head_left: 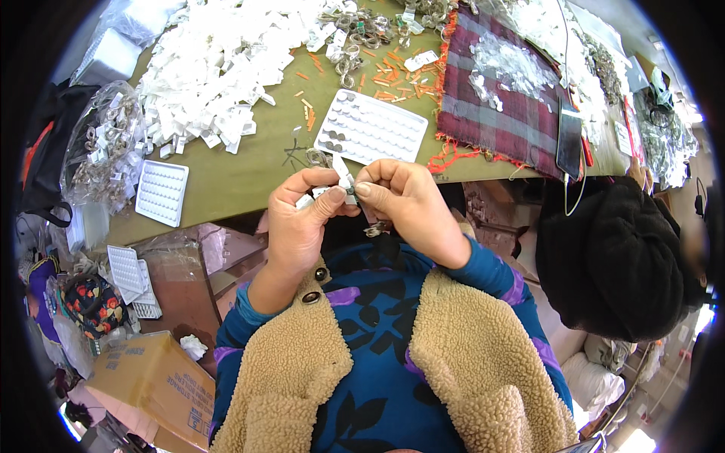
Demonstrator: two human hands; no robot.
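Observation:
In front of my chest, at the table's near edge, my two hands meet over a small white plastic piece (343, 177). My left hand (296, 223) is closed, with thumb and fingers pinching this piece; more small white pieces (305, 201) show between its fingers. Against the same piece press the thumb and curled fingers of my right hand (411, 208); whatever they grip is too small to make out. A short bundle of dark, shiny wire-like bits (376, 229) hangs below the right fingers. Just beyond the hands lies a white dimpled tray (385, 136) with several dark round discs (332, 140) in its left part.
A large heap of white plastic pieces (204, 75) covers the far left. Orange strips (389, 81) are scattered beyond the tray. At right are a plaid cloth (498, 121) and a phone (569, 140). A second tray (161, 193) lies left. Someone in black (612, 257) sits at right.

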